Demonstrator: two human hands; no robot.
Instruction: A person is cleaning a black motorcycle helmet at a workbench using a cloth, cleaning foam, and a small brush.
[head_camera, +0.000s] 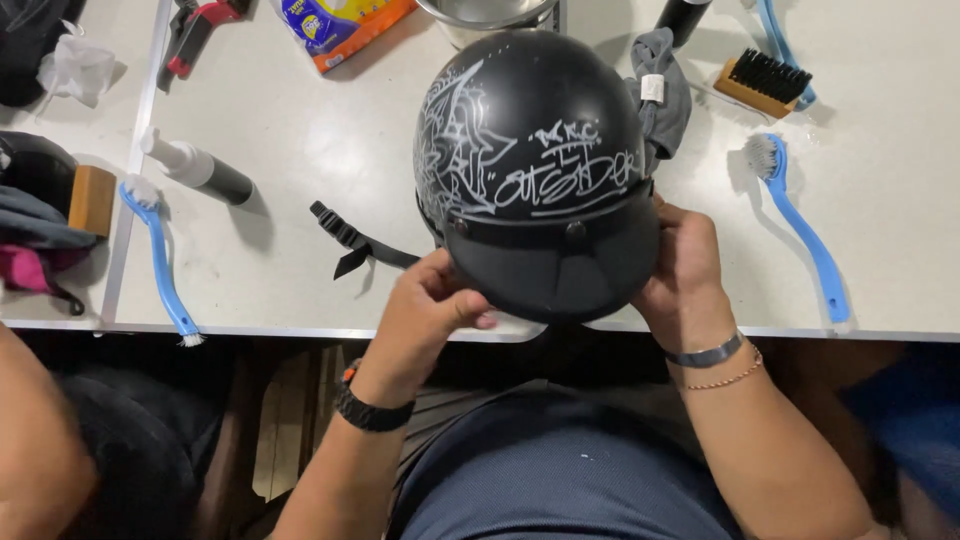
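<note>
A black helmet (535, 160) with white scribbled markings is held between both hands above the near edge of a white desk (330, 160). Its long axis runs away from the person, and its short visor points back toward the person's body, dome facing up. The left hand (430, 305) has its grip closed on the visor's lower left rim, fingers curled under the edge. The right hand (685, 270) clasps the right side of the shell, fingers hidden behind it. A black chin strap (350, 240) trails on the desk just left of the left hand. Beyond the right hand lie a grey cloth (662, 90), a wooden brush (762, 82) and a blue long-handled brush (800, 225). Far left of the left hand are a second blue brush (160, 265) and a black spray bottle (200, 170). A metal bowl (485, 15) sits beyond the helmet; its contents cannot be seen.
</note>
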